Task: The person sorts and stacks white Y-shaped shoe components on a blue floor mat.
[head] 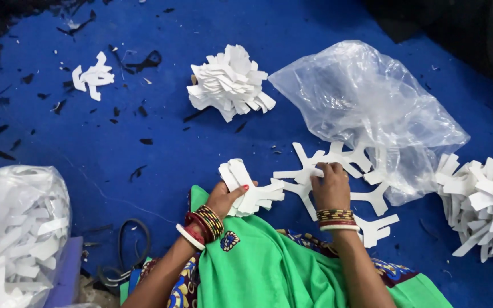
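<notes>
Fingers (322, 169) of the right hand (331, 188) pinch one loose white cutout (338, 177) — left hand (223, 197) clamps the gathered stack (246, 185), keeping pieces aligned.

Clear plastic bag (366, 108) crumpled upper right; filled clear bag (18, 228) lower left.

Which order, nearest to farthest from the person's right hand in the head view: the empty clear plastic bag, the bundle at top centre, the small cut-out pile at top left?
From the right hand:
1. Clear plastic bag, just right.
2. White bundle, upper centre.
3. Small pile, far upper left.
</notes>
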